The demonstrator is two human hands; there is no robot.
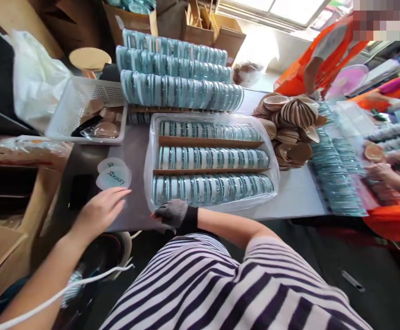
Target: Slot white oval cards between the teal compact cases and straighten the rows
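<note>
My left hand [100,211], bare, reaches over the table with its fingers stretched out and nothing in them. Just beyond its fingertips lie two overlapping round white discs [114,174], the front one printed with "beauty". In a striped, dark-cuffed glove, my right hand [172,213] is at the near left corner of a box lined with clear plastic [274,169]. The grip of its fingers is hard to make out. Inside that box, three rows of round glass lids or dishes [213,158] stand on edge, with cardboard dividers [210,142] between the rows.
Behind the box are more rows of glass rounds [182,91]. A white plastic basket [83,107] stands at left. Piles of brown discs [291,130] and glass stacks [337,169] lie at right, near co-workers in orange [326,55]. A white cable [93,278] crosses my left forearm.
</note>
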